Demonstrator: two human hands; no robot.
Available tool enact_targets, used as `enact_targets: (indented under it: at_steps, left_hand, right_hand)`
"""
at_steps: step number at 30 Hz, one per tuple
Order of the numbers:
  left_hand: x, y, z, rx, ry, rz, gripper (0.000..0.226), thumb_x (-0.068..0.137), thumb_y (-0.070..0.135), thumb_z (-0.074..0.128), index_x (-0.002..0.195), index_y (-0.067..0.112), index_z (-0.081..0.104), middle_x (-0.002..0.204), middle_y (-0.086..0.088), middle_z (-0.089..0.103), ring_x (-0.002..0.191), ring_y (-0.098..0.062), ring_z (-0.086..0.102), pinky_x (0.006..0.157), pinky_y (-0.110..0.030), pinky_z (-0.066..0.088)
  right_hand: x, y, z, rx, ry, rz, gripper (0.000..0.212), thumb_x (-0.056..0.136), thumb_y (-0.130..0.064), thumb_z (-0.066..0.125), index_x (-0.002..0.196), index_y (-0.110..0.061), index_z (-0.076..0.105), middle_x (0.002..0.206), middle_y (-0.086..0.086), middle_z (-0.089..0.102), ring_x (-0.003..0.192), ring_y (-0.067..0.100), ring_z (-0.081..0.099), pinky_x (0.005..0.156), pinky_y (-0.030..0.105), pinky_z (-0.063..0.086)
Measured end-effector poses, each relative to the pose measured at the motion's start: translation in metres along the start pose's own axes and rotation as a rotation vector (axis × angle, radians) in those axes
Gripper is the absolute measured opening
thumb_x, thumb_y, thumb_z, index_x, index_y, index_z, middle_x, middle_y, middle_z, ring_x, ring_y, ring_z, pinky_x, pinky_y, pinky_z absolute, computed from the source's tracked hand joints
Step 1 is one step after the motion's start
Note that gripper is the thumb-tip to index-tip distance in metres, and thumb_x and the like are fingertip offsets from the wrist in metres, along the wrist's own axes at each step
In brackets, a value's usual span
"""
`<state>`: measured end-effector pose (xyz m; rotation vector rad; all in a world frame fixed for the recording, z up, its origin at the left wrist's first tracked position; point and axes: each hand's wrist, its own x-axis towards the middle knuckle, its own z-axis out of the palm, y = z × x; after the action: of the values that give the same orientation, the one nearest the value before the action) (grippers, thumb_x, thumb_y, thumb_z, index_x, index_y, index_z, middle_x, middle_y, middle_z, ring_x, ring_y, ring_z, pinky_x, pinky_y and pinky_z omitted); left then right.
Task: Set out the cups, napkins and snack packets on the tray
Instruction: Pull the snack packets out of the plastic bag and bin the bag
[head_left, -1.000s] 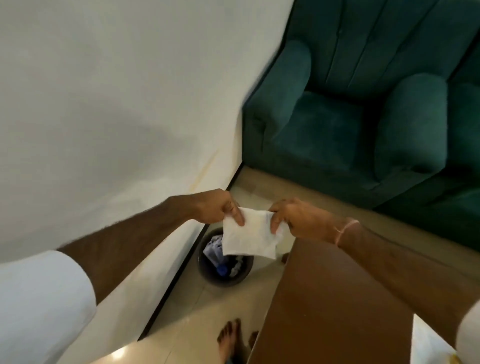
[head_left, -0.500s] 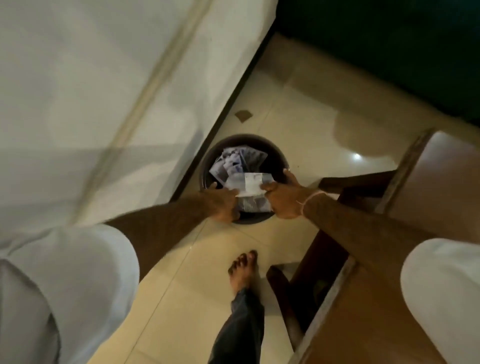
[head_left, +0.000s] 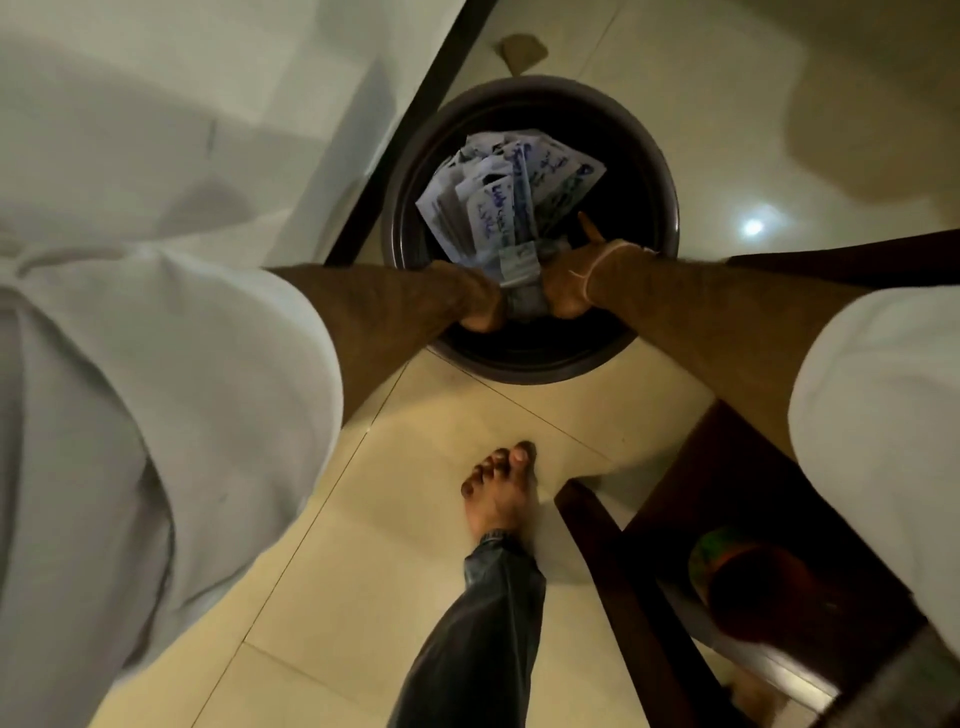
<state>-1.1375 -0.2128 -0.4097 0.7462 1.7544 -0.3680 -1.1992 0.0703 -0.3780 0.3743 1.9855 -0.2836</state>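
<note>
A white napkin (head_left: 521, 283), now bunched and in shadow, hangs between my two hands inside the mouth of a round dark waste bin (head_left: 655, 171). My left hand (head_left: 480, 301) grips its left side and my right hand (head_left: 571, 283) grips its right side, thumb sticking up. Both hands are below the bin's rim. Crumpled white papers with blue writing (head_left: 498, 192) fill the bin behind the napkin. No tray, cups or snack packets are in view.
The bin stands on a cream tiled floor against a white wall with a dark skirting strip (head_left: 410, 124). A dark wooden table leg and frame (head_left: 613, 571) stand at the lower right. My bare foot (head_left: 501, 493) is on the tiles below the bin.
I have bent down toward the bin. Both hands lowered the napkin from above the bin into its mouth, and the napkin went from spread flat to bunched.
</note>
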Motion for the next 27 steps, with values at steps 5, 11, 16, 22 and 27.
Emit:
enact_targets:
  at_steps: [5, 11, 16, 22, 27]
  left_hand:
    - [-0.001, 0.003, -0.010, -0.018, 0.023, -0.011, 0.053, 0.104, 0.043, 0.033, 0.153, 0.025, 0.020, 0.154, -0.009, 0.032, 0.139, -0.030, 0.035, 0.117, -0.046, 0.027]
    - [-0.037, 0.019, -0.040, -0.071, 0.056, 0.003, 0.051, 0.106, 0.035, 0.031, 0.154, 0.025, 0.020, 0.158, -0.008, 0.029, 0.142, -0.029, 0.032, 0.118, -0.045, 0.025]
    - [-0.083, 0.031, -0.138, 0.079, 0.089, 0.339, 0.054, 0.106, 0.035, 0.035, 0.156, 0.023, 0.020, 0.158, -0.008, 0.030, 0.142, -0.025, 0.034, 0.118, -0.041, 0.027]
    - [-0.200, 0.153, -0.424, 0.316, 0.507, 0.391, 0.077, 0.092, 0.046, 0.059, 0.155, 0.018, 0.024, 0.158, -0.010, 0.035, 0.139, -0.035, 0.042, 0.114, -0.051, 0.036]
    - [-0.320, 0.203, -0.477, 0.312, 0.690, 0.452, 0.079, 0.093, 0.046, 0.057, 0.157, 0.017, 0.019, 0.159, -0.012, 0.035, 0.138, -0.036, 0.042, 0.112, -0.050, 0.039]
  right_hand:
    - [-0.001, 0.003, 0.001, 0.050, 0.046, -0.011, 0.054, 0.098, -0.041, 0.046, 0.150, -0.025, 0.040, 0.155, 0.009, 0.041, 0.150, 0.030, 0.026, 0.120, 0.061, -0.007]
    - [-0.059, 0.013, -0.030, 0.265, 0.306, 0.036, 0.057, 0.090, -0.040, 0.056, 0.142, -0.016, 0.050, 0.148, 0.016, 0.043, 0.132, 0.038, 0.046, 0.112, 0.054, 0.033]
    - [-0.137, 0.034, -0.077, 0.534, 0.462, 0.084, 0.062, 0.090, -0.039, 0.059, 0.144, -0.011, 0.044, 0.150, 0.016, 0.040, 0.131, 0.037, 0.048, 0.107, 0.044, 0.043]
    - [-0.268, 0.079, -0.157, 0.578, 0.679, 0.157, 0.056, 0.091, -0.029, 0.058, 0.142, -0.013, 0.043, 0.150, 0.011, 0.044, 0.126, 0.032, 0.054, 0.099, 0.042, 0.049]
    - [-0.408, 0.117, -0.233, 0.594, 0.836, 0.235, 0.060, 0.093, -0.026, 0.059, 0.148, -0.015, 0.037, 0.156, 0.008, 0.038, 0.133, 0.030, 0.050, 0.105, 0.042, 0.046]
